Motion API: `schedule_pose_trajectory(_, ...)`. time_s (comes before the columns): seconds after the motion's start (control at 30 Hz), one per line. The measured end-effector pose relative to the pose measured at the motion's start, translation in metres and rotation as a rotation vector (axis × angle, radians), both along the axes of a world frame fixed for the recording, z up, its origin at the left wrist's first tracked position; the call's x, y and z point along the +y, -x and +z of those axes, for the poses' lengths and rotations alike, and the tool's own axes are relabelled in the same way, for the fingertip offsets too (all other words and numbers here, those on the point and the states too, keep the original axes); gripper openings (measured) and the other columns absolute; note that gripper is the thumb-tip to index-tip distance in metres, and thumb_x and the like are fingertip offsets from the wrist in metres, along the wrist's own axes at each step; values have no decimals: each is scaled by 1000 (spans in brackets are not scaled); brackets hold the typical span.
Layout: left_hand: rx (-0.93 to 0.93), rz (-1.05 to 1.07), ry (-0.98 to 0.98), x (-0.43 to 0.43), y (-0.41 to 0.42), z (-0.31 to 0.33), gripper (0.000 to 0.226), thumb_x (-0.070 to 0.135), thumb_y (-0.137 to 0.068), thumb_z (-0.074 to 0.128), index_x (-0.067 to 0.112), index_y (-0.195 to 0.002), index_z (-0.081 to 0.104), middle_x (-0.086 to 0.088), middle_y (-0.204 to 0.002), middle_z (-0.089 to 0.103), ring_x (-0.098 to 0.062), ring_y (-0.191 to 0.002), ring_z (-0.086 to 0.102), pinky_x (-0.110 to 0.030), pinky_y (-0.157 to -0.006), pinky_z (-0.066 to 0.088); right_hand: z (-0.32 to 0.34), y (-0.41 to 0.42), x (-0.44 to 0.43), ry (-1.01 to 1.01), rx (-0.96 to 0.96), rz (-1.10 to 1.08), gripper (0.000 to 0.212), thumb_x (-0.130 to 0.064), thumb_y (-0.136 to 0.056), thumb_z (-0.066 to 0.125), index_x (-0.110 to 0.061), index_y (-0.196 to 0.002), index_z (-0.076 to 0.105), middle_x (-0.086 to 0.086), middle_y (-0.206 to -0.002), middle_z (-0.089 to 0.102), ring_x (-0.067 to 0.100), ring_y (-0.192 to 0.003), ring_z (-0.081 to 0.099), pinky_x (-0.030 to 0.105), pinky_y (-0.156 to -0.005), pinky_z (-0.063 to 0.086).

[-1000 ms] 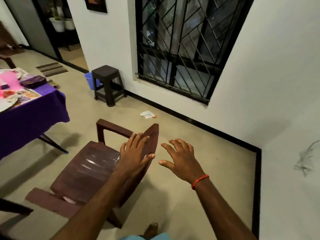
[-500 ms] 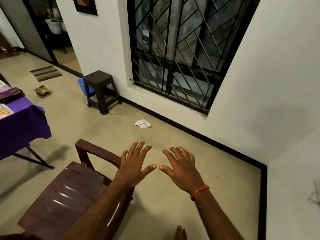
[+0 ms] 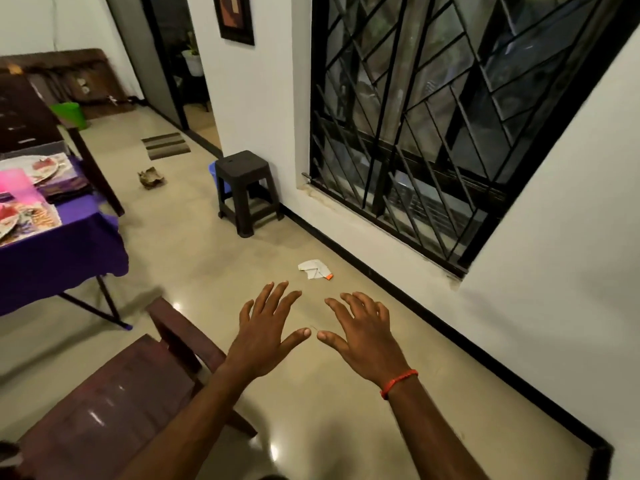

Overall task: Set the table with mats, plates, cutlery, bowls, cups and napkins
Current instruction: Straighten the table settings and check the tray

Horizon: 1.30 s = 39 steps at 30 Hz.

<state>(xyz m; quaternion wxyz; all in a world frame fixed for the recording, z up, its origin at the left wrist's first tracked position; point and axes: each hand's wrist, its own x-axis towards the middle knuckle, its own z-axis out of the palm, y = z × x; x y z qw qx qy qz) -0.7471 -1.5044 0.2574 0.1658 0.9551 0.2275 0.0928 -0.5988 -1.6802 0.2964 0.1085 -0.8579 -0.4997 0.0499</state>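
Observation:
My left hand and my right hand hover side by side over the bare floor, palms down, fingers spread, holding nothing. The table with the purple cloth stands at the far left, away from both hands. On it lie patterned plates on mats, a pink thing and a folded dark cloth. Much of the table is cut off by the frame's left edge.
A dark brown plastic chair stands at the lower left beside my left arm. A dark stool with a blue bucket behind it stands by the barred window. White paper scraps and a crumpled brown scrap lie on the floor.
My view has swung back to the left, so more of the table shows again. Both hands stay spread and empty; the left one is off the chair back.

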Motion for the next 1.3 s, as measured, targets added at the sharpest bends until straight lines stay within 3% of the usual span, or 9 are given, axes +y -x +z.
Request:
schedule_pose_trajectory(0.1,11,44,2,7,-12,-4,82,86,-92,20,40,-159,18,9,-172,2,-15,-158,-10,-54,-124,13,-4,-24,21,7,15,60,80,-80,-87,9,-37,-149,35,-1,-158,36,21,-146,26,45,-115,22)
schedule_pose_trajectory(0.43,35,260,-12,97,-49,-10,80,85,-92,20,42,-159,13,11,-172,-2,-13,-158,-13,-54,-125,12,-9,-89,154,-14,58,275,78,-80,-87,15,-38,-148,37,-2,-157,38,21,-147,25,46,-116,21)
schedule_pose_trajectory(0.67,30,397,24,191,-87,-17,80,84,-93,21,40,-160,14,8,-172,-1,-15,-158,-14,-54,-125,11,-9,-137,276,1,5,432,97,-88,-78,-8,-38,-150,34,-2,-159,35,21,-148,24,46,-118,20)
schedule_pose_trajectory(0.97,13,540,53,278,-95,-12,84,88,-90,14,40,-159,18,9,-172,2,-15,-158,-10,-54,-123,14,-22,-150,397,16,60,552,73,-81,-90,25,-39,-148,38,-2,-155,39,20,-145,27,44,-115,22)
schedule_pose_trajectory(1.3,77,806,119,336,-87,-35,78,82,-94,25,41,-160,13,10,-172,-5,-13,-157,-17,-54,-125,9,-34,-155,534,103,22,842,75,-79,-87,21,-40,-149,36,-3,-157,36,20,-146,25,45,-116,20)
